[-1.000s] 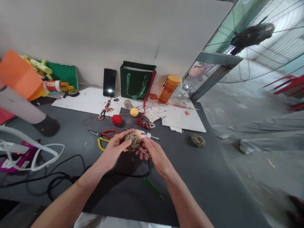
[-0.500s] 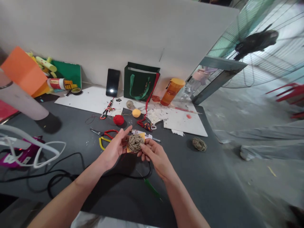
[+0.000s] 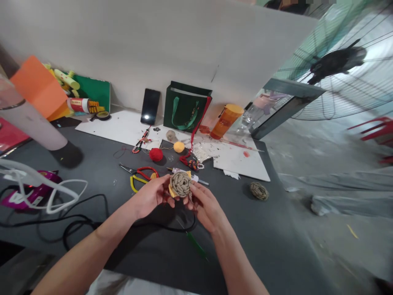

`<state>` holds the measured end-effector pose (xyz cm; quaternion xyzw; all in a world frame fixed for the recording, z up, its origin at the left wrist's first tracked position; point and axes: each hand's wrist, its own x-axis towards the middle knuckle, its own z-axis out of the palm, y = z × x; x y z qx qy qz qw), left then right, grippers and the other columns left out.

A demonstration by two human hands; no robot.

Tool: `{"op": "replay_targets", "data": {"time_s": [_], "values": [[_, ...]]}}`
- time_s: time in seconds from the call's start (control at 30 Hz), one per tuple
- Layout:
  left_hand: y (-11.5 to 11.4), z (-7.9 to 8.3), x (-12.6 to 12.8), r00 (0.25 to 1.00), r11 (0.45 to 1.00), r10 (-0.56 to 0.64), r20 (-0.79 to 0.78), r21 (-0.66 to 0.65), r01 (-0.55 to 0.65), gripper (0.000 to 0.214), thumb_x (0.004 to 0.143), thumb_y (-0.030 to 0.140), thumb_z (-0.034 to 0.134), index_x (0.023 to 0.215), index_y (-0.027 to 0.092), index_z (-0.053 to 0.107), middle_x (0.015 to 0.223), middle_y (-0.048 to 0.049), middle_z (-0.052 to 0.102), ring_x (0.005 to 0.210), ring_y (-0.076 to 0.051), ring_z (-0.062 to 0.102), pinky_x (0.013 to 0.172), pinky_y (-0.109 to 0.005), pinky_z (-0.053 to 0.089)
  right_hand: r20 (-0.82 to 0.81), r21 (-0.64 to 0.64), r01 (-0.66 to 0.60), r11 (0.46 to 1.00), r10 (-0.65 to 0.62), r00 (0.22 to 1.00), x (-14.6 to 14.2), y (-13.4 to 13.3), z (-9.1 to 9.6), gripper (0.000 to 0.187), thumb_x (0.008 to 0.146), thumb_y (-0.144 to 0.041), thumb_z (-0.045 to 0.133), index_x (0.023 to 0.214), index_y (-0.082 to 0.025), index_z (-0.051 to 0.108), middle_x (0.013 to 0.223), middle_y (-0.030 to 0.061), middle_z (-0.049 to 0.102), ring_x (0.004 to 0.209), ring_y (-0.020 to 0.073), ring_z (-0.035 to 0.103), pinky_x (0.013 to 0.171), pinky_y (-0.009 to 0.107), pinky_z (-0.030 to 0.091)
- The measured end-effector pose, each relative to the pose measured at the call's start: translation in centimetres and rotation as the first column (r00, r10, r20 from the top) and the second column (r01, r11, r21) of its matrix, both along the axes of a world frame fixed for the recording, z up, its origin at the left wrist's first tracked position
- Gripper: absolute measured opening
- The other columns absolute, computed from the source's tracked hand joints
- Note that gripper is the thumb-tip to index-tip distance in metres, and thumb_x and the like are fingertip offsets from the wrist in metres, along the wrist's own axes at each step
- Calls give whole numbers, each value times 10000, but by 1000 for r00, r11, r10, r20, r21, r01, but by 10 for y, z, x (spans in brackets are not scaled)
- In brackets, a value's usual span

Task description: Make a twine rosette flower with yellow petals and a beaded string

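Note:
Both my hands hold up a round coiled rope rosette [image 3: 181,184] with a yellow backing, its face turned toward me above the dark table [image 3: 260,229]. My left hand [image 3: 150,195] pinches its left edge and my right hand [image 3: 205,204] grips it from the lower right, fingers curled. A second coiled rope rosette [image 3: 259,190] lies on the table to the right.
Red and yellow pliers [image 3: 139,177] lie just behind my hands, with a red ball [image 3: 156,154], a yellow ball [image 3: 178,146] and beads. A green bag [image 3: 185,107], a phone [image 3: 150,106] and an orange bottle [image 3: 226,121] stand at the wall. Black cables [image 3: 73,221] run left; a fan [image 3: 337,61] stands at right.
The rosette has been raised and turned so its coiled face points at me. My left fingers closed in on its edge, and the view shifted slightly down.

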<state>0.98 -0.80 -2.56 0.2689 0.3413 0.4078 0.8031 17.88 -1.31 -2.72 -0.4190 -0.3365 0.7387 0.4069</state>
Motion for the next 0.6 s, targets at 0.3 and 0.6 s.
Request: {"op": "replay_targets", "data": {"time_s": [0.3, 0.6], "values": [[-13, 6, 5, 991, 975, 40, -124, 224, -11, 515, 727, 446, 772, 1146, 156, 698, 625, 7, 558, 492, -64, 420, 450, -218, 267, -103, 9, 11, 1000, -10, 995, -3, -1, 1, 332, 669, -495, 742, 691, -222, 555, 487, -48, 463, 426, 95, 323, 461, 258, 288], [-14, 10, 2, 979, 950, 64, -192, 313, -1, 497, 819, 446, 663, 1227, 161, 652, 553, 75, 351, 470, -63, 227, 458, -250, 145, -243, 25, 20, 999, -14, 970, -4, -3, -4, 258, 737, -468, 628, 716, -223, 550, 497, -74, 357, 404, 79, 163, 428, 247, 209]]}}
